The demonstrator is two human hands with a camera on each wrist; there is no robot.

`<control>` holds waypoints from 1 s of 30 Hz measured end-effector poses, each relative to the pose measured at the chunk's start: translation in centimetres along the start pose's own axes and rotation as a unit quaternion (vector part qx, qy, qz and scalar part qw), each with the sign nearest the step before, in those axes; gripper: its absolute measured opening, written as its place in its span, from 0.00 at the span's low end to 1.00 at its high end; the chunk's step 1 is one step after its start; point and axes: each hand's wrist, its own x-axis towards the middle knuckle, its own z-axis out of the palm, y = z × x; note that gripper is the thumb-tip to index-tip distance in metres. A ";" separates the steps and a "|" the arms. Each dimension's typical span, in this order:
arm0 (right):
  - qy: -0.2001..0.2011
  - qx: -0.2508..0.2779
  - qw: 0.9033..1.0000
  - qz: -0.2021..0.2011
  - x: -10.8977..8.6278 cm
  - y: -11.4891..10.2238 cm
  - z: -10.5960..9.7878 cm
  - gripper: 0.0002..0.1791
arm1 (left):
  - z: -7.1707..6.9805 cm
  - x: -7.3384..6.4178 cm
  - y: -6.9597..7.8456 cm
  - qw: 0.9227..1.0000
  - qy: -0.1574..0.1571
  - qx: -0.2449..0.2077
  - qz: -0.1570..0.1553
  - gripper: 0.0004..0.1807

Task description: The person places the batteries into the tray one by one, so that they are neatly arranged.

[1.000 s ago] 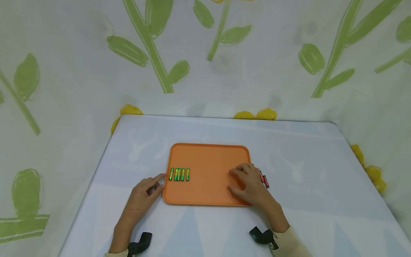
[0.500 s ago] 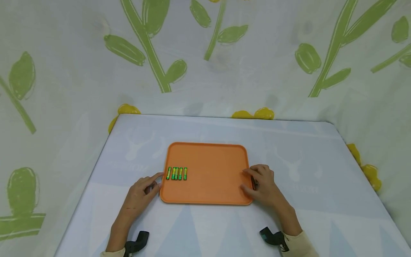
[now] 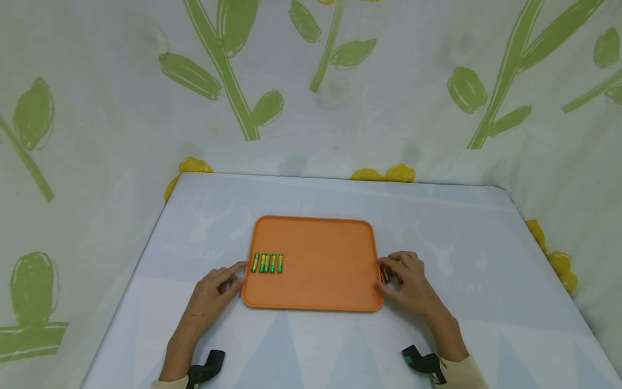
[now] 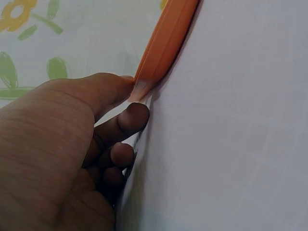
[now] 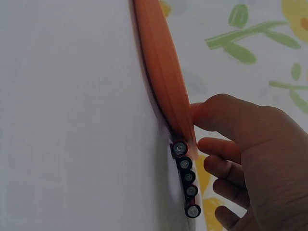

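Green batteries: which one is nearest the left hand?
The leftmost battery, closest to the left hand and to the left rim of the tray; the other four lie farther right.

Over the middle and right of the orange tray [image 3: 320, 270] there is open room for a hand to pass, but five green batteries [image 3: 267, 263] stand in the way near its left edge. The left hand [image 3: 214, 294] blocks that edge from outside; the right hand [image 3: 408, 283] and a row of red batteries [image 5: 189, 177] crowd the opposite one.
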 end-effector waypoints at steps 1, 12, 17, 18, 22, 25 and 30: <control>-0.004 -0.003 1.000 0.000 -0.1 0.0 -0.1 0.24 | 0.0 0.0 0.0 1.000 0.001 0.001 0.000 0.21; -0.029 0.018 0.999 -0.031 -1.0 0.2 -1.3 0.27 | 0.2 0.0 -0.1 1.000 -0.004 0.000 -0.014 0.21; -0.046 0.003 0.999 -0.026 -0.9 0.3 -1.5 0.29 | 0.1 0.0 0.0 1.000 0.002 0.003 -0.009 0.21; -0.048 0.002 0.999 -0.023 -0.9 0.3 -1.5 0.29 | 0.1 0.0 0.0 1.000 0.003 0.005 -0.008 0.21; -0.052 -0.007 0.999 -0.011 -0.9 0.4 -1.6 0.28 | 0.1 0.1 0.1 1.000 0.002 0.008 -0.011 0.21; -0.056 -0.014 0.998 -0.004 -0.8 0.5 -1.6 0.25 | 0.0 0.1 0.1 1.000 -0.001 0.008 -0.015 0.21; -0.063 -0.006 0.998 0.003 -0.8 0.5 -1.7 0.22 | 0.0 0.1 0.2 1.000 -0.004 0.008 -0.017 0.21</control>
